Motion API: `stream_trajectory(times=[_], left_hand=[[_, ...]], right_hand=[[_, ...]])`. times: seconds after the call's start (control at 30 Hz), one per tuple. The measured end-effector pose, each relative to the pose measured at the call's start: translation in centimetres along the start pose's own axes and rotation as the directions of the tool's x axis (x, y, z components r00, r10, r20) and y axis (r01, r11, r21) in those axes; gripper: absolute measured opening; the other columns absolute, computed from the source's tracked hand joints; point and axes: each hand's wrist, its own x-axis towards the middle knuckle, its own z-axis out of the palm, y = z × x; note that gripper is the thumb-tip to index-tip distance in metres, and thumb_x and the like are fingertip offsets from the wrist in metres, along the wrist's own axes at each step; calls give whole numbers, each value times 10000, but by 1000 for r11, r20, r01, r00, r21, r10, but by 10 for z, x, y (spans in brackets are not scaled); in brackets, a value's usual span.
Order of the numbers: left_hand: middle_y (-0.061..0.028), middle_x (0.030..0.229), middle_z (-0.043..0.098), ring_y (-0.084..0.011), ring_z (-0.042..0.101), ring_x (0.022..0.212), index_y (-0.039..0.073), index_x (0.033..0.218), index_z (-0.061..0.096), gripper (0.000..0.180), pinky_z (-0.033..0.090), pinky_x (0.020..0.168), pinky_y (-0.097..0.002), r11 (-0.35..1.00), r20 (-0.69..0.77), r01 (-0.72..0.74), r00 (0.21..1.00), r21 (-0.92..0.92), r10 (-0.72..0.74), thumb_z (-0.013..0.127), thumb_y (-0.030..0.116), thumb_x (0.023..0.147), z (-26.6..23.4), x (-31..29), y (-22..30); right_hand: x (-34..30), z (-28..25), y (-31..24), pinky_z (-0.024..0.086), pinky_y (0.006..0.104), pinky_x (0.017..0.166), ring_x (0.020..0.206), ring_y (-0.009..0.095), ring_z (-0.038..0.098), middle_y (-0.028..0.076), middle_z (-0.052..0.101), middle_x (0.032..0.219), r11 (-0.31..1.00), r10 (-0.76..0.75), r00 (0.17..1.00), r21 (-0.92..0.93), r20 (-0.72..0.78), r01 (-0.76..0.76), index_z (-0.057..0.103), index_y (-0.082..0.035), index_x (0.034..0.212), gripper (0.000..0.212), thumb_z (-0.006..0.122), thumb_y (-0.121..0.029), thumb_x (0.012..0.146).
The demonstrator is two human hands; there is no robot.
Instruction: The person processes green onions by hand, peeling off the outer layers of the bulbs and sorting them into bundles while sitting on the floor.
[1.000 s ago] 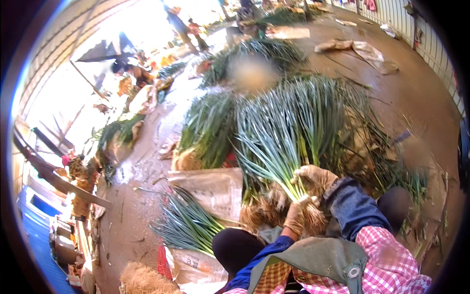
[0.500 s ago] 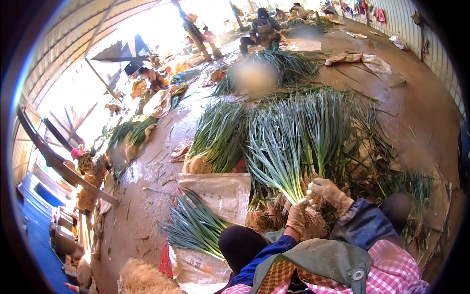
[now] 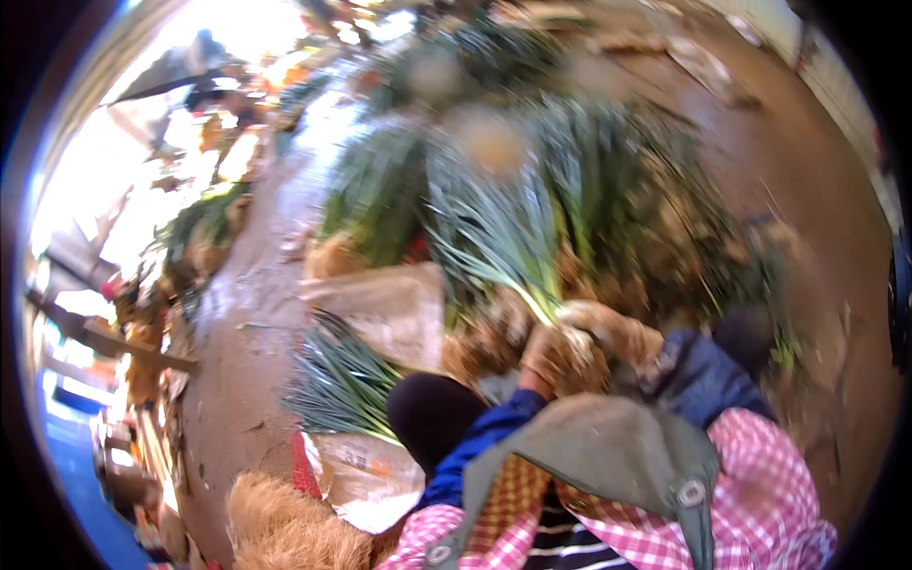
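My left hand (image 3: 541,359), in a tan glove, is wrapped round the lower end of a bunch of green onions (image 3: 532,275). Their long green leaves fan out away from me, and the pale root ends hang by my wrist. From the right, my gloved right hand (image 3: 608,332) closes its fingers on the white stems of the same bunch; motion blur softens the fingertips. Right behind the bunch lies a big pile of green onions (image 3: 594,190) with brown, hairy roots. A smaller trimmed heap of green onions (image 3: 342,375) rests left of my knee.
Under the small heap is a pale woven sack (image 3: 366,475), with another sack (image 3: 389,309) beyond it. A mound of tan root fibres (image 3: 285,527) sits at the lower left. Farther onion piles (image 3: 375,190) lie on the wet brown floor (image 3: 228,399). Metal sheeting lines the right side.
The view has tilted down, so the scene sits higher and farther left, blurred. My right hand has come in closer against the stems beside my left hand, which keeps its grip.
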Motion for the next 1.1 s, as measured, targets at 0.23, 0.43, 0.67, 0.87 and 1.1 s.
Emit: stream_trajectory(times=[0.23,0.43,0.67,0.87,1.1], left_hand=[[-35,695,570,-171,549,551,10,895,592,193,477,494,-263,1000,-113,-6,994,4,7,583,194,837,-27,1,4],[-36,682,562,-171,542,540,13,886,590,183,473,484,-264,1000,-93,20,995,-1,-20,586,187,829,-13,16,-5],[-38,667,552,-170,534,527,17,875,588,172,469,473,-265,998,-8,29,1000,-60,-30,590,179,819,-29,4,19],[-41,673,559,-161,540,517,34,884,594,136,492,480,-277,997,-61,46,997,-56,-49,601,145,807,-16,4,14],[-48,664,578,-166,564,536,44,878,592,121,485,472,-289,995,-52,-36,998,-97,31,604,143,809,-16,1,13]], right_hand=[[-15,-13,-3,458,243,558,593,108,530,41,615,780,994,30,999,106,-35,-26,591,-45,918,185,520,-214,890],[46,-150,57,449,263,503,565,145,529,96,638,792,962,198,749,-21,-632,-272,618,-28,980,269,553,-268,877],[118,-105,95,396,330,464,544,162,535,53,558,619,756,198,701,-349,-685,-554,628,-40,805,346,634,-385,807],[93,-186,81,400,275,412,548,140,564,19,608,666,929,323,843,-29,-430,-370,590,-51,918,234,610,-251,798],[78,-142,45,470,309,508,552,181,578,62,609,649,591,253,804,-572,-538,-569,594,-12,933,232,626,-193,792]])
